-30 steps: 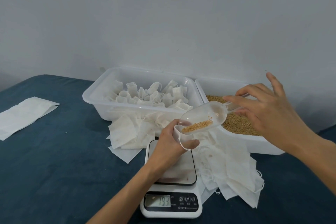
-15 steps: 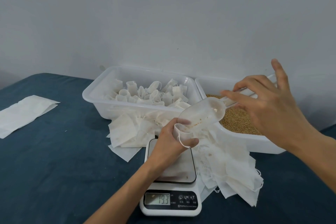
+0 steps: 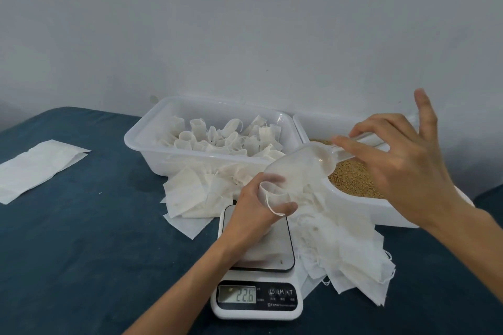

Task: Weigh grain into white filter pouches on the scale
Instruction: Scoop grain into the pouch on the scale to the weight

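The left hand (image 3: 255,207) grips a pouch (image 3: 275,194) upright on the scale (image 3: 258,275), reading 22.6, so the scoop (image 3: 302,164), pinched by the right hand (image 3: 402,168) at 2 o'clock, can be emptied into it.

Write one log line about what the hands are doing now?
left hand: holds pouch on scale | right hand: tips scoop | display: 22.6
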Demonstrator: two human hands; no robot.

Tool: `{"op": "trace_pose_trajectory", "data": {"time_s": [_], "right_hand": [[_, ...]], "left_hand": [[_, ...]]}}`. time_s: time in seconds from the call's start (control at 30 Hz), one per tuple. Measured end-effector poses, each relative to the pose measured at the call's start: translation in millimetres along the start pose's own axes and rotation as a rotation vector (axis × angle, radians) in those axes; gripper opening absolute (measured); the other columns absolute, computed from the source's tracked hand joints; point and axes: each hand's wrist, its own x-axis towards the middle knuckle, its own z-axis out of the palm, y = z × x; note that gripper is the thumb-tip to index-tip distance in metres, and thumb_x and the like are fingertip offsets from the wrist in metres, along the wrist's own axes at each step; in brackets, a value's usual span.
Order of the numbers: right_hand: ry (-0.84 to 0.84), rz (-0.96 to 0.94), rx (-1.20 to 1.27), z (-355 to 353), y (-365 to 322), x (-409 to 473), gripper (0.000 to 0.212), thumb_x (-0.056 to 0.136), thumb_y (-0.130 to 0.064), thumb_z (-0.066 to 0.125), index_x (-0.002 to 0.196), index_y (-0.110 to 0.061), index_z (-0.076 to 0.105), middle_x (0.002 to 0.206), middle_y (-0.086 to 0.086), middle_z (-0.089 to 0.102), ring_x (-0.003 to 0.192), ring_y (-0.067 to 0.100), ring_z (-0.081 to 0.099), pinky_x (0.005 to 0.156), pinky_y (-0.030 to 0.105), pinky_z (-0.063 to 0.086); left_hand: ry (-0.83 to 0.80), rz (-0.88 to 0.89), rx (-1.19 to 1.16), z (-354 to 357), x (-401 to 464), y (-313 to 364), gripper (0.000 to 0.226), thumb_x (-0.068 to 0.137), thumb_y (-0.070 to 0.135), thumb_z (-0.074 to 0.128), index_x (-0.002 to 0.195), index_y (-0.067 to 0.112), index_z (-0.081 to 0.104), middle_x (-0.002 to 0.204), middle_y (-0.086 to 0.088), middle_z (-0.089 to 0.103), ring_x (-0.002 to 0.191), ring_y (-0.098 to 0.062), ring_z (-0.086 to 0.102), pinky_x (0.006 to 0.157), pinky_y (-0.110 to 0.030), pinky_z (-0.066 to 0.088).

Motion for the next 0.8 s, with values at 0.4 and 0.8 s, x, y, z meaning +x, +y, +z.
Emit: {"op": "trace_pose_trajectory", "data": {"time_s": [0.4, 0.8], "right_hand": [[-0.624, 1.082, 0.227, 88.3, 72.7, -86.5, 0.025, 0.093, -0.022, 0.07, 0.116, -0.013, 0.067, 0.107, 0.007, 0.069, 0.092, 0.025, 0.063, 0.083, 0.042, 0.053], [-0.941, 1.107, 0.168, 106.2, 63.1, -90.2, 0.024, 0.092, -0.027, 0.069, 0.112, -0.015, 0.069, 0.108, 0.003, 0.069, 0.099, 0.023, 0.064, 0.091, 0.041, 0.052]], "left_hand": [[-0.006, 0.021, 0.02, -0.6, 3.9, -6.2, 0.049, 0.059, 0.04, 0.086, 0.105, 0.044, 0.068, 0.095, 0.002, 0.074, 0.084, -0.013, 0.071, 0.075, -0.029, 0.057], [-0.026, -0.072, 0.062, 3.1, -1.5, -0.4, 0.01, 0.105, 0.018, 0.063, 0.107, 0.014, 0.071, 0.097, -0.018, 0.072, 0.09, -0.034, 0.069, 0.082, -0.042, 0.057]]}}
